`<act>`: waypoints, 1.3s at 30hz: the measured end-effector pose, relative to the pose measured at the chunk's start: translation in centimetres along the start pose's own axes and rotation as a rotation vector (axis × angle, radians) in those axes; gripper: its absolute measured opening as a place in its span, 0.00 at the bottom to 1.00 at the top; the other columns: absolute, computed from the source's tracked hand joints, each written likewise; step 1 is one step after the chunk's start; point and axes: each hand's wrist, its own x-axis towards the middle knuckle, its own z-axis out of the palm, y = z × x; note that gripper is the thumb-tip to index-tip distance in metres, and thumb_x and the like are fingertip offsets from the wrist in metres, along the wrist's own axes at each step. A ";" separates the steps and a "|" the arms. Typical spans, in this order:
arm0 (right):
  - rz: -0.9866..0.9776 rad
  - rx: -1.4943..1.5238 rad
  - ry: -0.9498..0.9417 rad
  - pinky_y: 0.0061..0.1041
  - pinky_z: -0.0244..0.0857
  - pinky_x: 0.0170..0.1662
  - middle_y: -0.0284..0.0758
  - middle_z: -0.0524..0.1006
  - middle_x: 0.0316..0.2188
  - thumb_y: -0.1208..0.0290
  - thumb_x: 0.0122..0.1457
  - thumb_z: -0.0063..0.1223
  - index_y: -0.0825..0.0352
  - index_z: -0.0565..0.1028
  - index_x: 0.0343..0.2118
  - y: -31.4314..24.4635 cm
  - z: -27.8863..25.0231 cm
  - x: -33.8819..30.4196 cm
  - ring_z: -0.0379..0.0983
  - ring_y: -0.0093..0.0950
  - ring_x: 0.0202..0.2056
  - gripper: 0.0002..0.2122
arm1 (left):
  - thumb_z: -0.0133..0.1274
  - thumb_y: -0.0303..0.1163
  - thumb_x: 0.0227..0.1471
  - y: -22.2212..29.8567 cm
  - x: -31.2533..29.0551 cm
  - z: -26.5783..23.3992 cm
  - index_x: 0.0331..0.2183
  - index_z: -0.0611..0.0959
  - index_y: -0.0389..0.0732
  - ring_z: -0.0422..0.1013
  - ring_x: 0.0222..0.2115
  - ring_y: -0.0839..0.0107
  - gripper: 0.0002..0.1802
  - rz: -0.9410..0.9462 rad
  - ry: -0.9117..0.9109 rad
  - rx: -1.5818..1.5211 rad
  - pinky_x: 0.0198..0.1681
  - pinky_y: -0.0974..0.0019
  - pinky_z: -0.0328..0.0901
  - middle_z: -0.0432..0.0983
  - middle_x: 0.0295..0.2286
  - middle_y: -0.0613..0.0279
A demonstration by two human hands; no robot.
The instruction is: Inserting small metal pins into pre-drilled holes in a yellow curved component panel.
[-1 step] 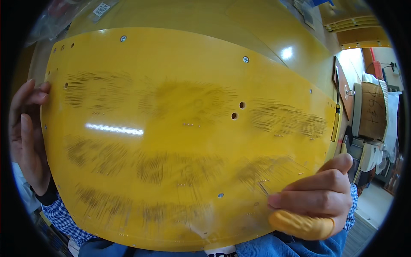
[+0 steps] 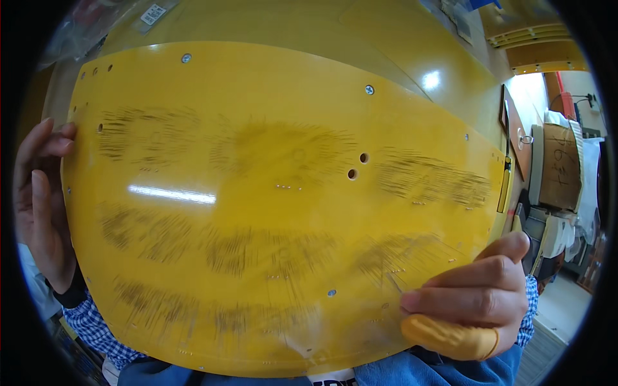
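Note:
A large yellow panel fills the middle of the view, its near edge above my lap. Patches of fine dark lines cover its face, among small holes, screws and short rows of tiny copper-coloured points. At its left edge is my left hand, fingers loosely bent and apart, fingertips against the edge. My right hand is closed over the lower right part, an orange finger cot on its thumb. From its pinch a thin pointed tool reaches to the panel face; its kind is hidden by my fingers.
Another yellow sheet lies behind the panel. Clear plastic bags and a small white label are at the far left. On the right stand a cardboard box and a brown board with a ring.
My right hand has shifted very slightly left, and the thin tip has turned or moved a little, looking paler now. My left hand and the panel hardly differ.

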 end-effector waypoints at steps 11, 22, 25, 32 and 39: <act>-0.472 -0.354 0.196 0.18 0.48 0.35 0.11 0.78 0.27 0.66 0.51 0.51 0.48 0.75 0.22 0.6 2.6 -0.7 0.66 0.08 0.26 0.04 | 0.39 0.36 0.59 0.5 0.1 0.4 0.50 0.69 0.32 0.64 0.50 0.67 0.22 0.006 -0.007 -0.015 0.56 0.62 0.55 0.72 0.38 0.57; -0.446 -0.336 0.184 0.18 0.47 0.37 0.09 0.77 0.27 0.65 0.50 0.53 0.46 0.74 0.20 0.5 3.0 -0.9 0.63 0.07 0.26 0.04 | 0.39 0.35 0.58 0.6 0.2 0.3 0.50 0.69 0.32 0.64 0.50 0.65 0.22 -0.004 -0.011 -0.030 0.57 0.61 0.54 0.72 0.38 0.57; -0.349 -0.413 0.224 0.14 0.49 0.35 0.09 0.77 0.25 0.66 0.50 0.53 0.46 0.74 0.20 -0.3 2.2 0.0 0.63 0.06 0.25 0.05 | 0.40 0.35 0.58 0.6 0.6 0.3 0.50 0.69 0.32 0.64 0.50 0.65 0.22 0.011 -0.023 -0.025 0.57 0.61 0.54 0.72 0.38 0.57; -0.575 -0.163 0.190 0.13 0.53 0.34 0.23 0.80 0.27 0.64 0.46 0.52 0.57 0.77 0.26 1.2 1.8 0.1 0.72 0.14 0.25 0.06 | 0.39 0.35 0.59 0.5 0.1 0.2 0.50 0.69 0.32 0.64 0.50 0.66 0.22 0.014 -0.019 -0.022 0.57 0.60 0.53 0.72 0.38 0.57; -0.237 -0.335 0.216 0.13 0.48 0.35 0.08 0.77 0.26 0.64 0.47 0.54 0.46 0.75 0.20 0.5 2.8 -1.7 0.63 0.06 0.24 0.03 | 0.39 0.35 0.59 0.5 0.3 0.1 0.51 0.68 0.32 0.64 0.50 0.66 0.22 0.000 -0.034 -0.010 0.58 0.60 0.53 0.72 0.39 0.57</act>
